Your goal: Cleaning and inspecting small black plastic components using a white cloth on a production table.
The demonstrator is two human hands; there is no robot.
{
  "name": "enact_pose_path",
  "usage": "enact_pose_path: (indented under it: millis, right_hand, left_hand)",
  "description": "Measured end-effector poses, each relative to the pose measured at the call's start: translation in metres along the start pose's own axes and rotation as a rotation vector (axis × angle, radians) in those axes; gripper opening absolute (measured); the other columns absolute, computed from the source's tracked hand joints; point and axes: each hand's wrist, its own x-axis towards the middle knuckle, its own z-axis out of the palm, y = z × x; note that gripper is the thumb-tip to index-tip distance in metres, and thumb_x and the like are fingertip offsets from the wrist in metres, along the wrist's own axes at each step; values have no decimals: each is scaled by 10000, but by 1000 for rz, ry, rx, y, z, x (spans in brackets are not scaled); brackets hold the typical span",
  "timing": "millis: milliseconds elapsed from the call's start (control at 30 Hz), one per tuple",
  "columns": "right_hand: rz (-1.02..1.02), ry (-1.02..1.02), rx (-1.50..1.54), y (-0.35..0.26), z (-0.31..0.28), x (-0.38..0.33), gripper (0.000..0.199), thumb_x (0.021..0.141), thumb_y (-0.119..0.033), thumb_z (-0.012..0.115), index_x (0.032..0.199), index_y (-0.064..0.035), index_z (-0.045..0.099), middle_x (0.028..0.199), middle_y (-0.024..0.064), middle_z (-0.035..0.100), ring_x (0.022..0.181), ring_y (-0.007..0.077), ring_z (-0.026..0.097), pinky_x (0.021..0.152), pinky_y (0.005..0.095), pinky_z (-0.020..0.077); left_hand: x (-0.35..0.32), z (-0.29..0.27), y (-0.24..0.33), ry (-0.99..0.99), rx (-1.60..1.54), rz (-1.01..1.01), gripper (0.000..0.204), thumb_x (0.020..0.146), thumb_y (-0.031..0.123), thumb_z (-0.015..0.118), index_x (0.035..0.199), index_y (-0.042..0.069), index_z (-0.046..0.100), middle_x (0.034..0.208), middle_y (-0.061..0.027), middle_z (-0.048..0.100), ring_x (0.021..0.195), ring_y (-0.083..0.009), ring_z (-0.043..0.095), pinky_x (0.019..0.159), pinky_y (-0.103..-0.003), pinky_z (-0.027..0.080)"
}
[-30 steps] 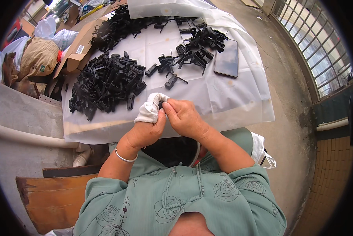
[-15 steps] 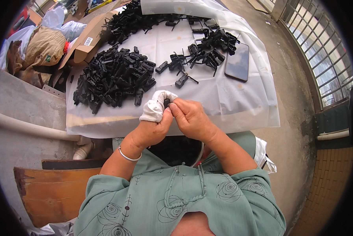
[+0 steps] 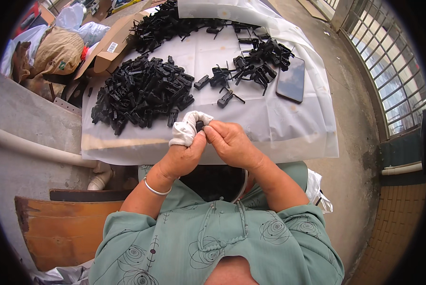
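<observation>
A small black part [image 3: 199, 126] is pinched by the closed fingers of the left hand [image 3: 187, 156], wrapped in white cloth [image 3: 183, 133], and the right hand [image 3: 232, 144], over the table cover [image 3: 289, 135]; its direction and long axis are hidden. Beyond lies a heap of black parts [image 3: 144, 91].

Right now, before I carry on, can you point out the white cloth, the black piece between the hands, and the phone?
White cloth [image 3: 182, 132]: head view, on its wrinkled lower part.
Black piece [image 3: 199, 126]: head view, on its small visible portion.
Phone [image 3: 291, 81]: head view, mid-screen.
</observation>
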Motion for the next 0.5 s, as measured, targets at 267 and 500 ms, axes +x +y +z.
enact_pose_path:
  millis: [267, 500]
  right_hand:
    - [-71, 173, -71, 4, 12, 2, 194, 906, -111, 477, 744, -5, 480, 602, 153, 472, 511, 278, 419, 502, 331, 375]
    - [-91, 429, -926, 25, -47, 22, 189, 845, -190, 569, 756, -38, 499, 695, 151, 560, 624, 321, 576, 542, 404, 449]
  left_hand:
    - [4, -2, -4, 32, 355, 218, 256, 787, -23, 448, 1041, -43, 482, 938, -142, 531, 867, -218, 540, 817, -276, 432]
    - [59, -79, 37, 299, 1441, 468, 490, 746, 77, 607, 1220, 15, 499, 1129, -220, 532, 1048, -349, 497, 905, -392, 394]
